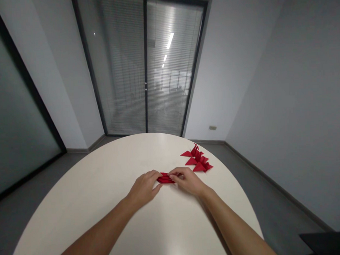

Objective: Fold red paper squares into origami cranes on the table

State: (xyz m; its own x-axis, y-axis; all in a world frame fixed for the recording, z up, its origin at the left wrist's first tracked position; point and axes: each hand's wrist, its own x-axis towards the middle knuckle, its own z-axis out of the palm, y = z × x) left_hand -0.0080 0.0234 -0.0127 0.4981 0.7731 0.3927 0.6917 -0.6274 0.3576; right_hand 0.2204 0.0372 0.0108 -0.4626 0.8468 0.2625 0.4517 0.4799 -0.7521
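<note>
A folded piece of red paper (166,178) lies low over the table between my two hands. My left hand (146,185) has its fingertips on the paper's left end, the thumb at the near side. At the right end, my right hand (186,179) pinches the paper between thumb and forefinger. Fingers cover both ends of the piece, so its full shape is hidden. Beyond my right hand, several red origami cranes (198,159) stand bunched in a row with their pointed wings spread.
The round white table (126,155) has its edge curving close behind the cranes on the right. A dark object (327,242) juts in at the lower right corner. Glass doors with blinds (125,69) and grey walls stand beyond the table.
</note>
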